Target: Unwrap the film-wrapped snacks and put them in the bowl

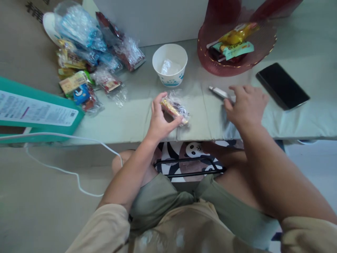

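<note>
Between the thumb and fingers of my left hand (162, 117) is a snack pack (173, 108) in clear crinkled wrapping, with gold, red and dark parts. It is at the table's front edge, below a white paper bowl (170, 65) with blue print and a bit of clear plastic inside. My right hand (247, 105) has its thumb and index finger around the near end of a slim pale utility knife (219, 92), which lies on the tablecloth with its dark tip pointing left. The palm side of this hand is hidden.
Wrapped snacks (81, 56) are heaped at the back left, beside a green box (39, 109). A red translucent bowl (237, 68) with snack packets stands at the back right. A black phone (283, 85) lies right of my right hand. A white cable (79, 135) crosses the left front.
</note>
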A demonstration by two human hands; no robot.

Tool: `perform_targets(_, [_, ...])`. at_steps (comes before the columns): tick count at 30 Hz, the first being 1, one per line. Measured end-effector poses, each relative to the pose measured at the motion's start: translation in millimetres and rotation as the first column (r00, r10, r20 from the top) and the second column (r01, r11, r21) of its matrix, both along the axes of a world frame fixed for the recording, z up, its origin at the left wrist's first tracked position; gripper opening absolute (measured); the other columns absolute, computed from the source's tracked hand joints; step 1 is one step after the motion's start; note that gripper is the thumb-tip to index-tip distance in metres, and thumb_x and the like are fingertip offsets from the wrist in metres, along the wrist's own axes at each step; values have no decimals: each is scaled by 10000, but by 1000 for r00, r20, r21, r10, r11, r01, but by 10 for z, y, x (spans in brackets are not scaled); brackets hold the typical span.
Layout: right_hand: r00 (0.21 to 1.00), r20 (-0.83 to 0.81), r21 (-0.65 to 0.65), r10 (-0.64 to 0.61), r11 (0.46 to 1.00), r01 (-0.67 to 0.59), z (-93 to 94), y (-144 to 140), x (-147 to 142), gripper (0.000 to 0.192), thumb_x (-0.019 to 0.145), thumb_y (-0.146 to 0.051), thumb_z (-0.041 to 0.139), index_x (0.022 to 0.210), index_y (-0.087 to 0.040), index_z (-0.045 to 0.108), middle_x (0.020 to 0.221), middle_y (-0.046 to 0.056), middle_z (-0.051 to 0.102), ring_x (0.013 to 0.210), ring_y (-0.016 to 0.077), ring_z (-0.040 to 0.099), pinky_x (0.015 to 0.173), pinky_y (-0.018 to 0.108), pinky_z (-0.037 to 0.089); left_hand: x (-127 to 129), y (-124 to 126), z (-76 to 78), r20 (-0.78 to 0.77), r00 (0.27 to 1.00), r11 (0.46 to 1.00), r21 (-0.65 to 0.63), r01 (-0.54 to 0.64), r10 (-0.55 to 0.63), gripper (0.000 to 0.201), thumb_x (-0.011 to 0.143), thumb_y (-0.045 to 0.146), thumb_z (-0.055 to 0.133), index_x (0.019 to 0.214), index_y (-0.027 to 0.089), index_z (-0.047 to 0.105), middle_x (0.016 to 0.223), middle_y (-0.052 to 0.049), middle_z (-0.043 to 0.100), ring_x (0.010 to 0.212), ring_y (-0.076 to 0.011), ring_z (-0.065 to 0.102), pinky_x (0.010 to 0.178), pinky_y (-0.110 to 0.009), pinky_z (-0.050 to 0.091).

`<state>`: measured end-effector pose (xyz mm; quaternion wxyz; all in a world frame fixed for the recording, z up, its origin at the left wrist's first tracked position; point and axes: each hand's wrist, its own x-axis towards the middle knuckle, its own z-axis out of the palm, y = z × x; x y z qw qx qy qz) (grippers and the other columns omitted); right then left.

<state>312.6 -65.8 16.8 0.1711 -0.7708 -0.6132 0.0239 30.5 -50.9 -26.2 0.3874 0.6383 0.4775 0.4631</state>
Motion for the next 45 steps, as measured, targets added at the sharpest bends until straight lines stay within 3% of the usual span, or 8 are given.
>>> perform_targets(11, [616, -201, 258, 761, 648, -716, -109, -274, -857, 449, 901, -219, 520, 1335, -247, 633, 1160, 101, 714, 1132, 287, 622, 979, 452, 456, -162, 238, 258, 39, 975, 960, -190, -207, 218, 171, 746, 163, 780, 871, 213, 673, 709, 40, 579, 619, -90, 503, 627, -203, 431])
perform_targets(16, [695, -213, 286, 687, 724, -628, -59, -193, -624, 203, 907, -189, 535, 933, -240, 729, 756, 43, 646, 796, 225, 598, 823, 400, 461, -212, 302, 344, 336, 849, 897, -322, -302, 407, 243, 796, 109, 681, 651, 200, 508, 622, 50, 496, 551, -82, 470, 543, -195, 381])
perform_targets(24, [907, -210, 212, 365, 923, -322, -65, -260, -64, 247, 852, -292, 638, 1087, -272, 710, 823, 53, 631, 906, 286, 608, 915, 526, 467, -297, 308, 452, 458, 712, 832, -438, -340, 532, 285, 732, 26, 636, 650, 205, 430, 540, 80, 398, 469, -57, 415, 465, -166, 324])
perform_targets(27, [907, -132, 248, 399, 899, -360, -7, -312, -24, 96, 817, -240, 606, 833, -260, 698, 1090, 100, 647, 1112, 332, 600, 980, 561, 451, -326, 268, 463, 409, 746, 829, -444, -340, 525, 250, 762, 81, 666, 690, 208, 463, 563, 76, 421, 449, -51, 400, 428, -177, 278])
perform_targets(30, [833, -165, 338, 529, 823, -456, 94, -322, -165, 299, 785, -250, 620, 1079, -254, 675, 1365, 132, 590, 1270, 358, 553, 1018, 549, 459, -346, 219, 445, 226, 854, 797, -525, -297, 468, 209, 833, 269, 707, 759, 208, 522, 633, 43, 525, 439, -62, 436, 397, -206, 254])
perform_targets(35, [741, -42, 211, 670, 731, -649, 115, -330, -545, 184, 915, -232, 579, 1061, -253, 688, 928, 61, 734, 972, 263, 625, 942, 453, 431, -363, 131, 388, -79, 935, 809, -479, -341, 347, 367, 682, 176, 788, 977, 220, 574, 639, 69, 552, 460, -80, 453, 442, -214, 309])
perform_targets(41, [518, -93, -29, 850, 518, -855, 52, -486, -701, 286, 1006, -244, 463, 848, -217, 700, 810, 42, 697, 724, 181, 585, 659, 338, 401, -291, 125, 424, 318, 890, 872, -465, -154, 327, 506, 619, 79, 685, 1054, 287, 532, 783, 43, 635, 686, -123, 635, 587, -216, 465])
perform_targets(45, [601, -253, 121, 758, 641, -758, 15, -463, -720, 289, 1009, -254, 467, 1121, -191, 726, 1102, 111, 759, 969, 230, 712, 828, 374, 571, -177, 138, 437, 488, 792, 836, -547, -52, 369, 378, 650, 146, 737, 969, 268, 575, 948, -11, 715, 884, -168, 705, 752, -290, 575])
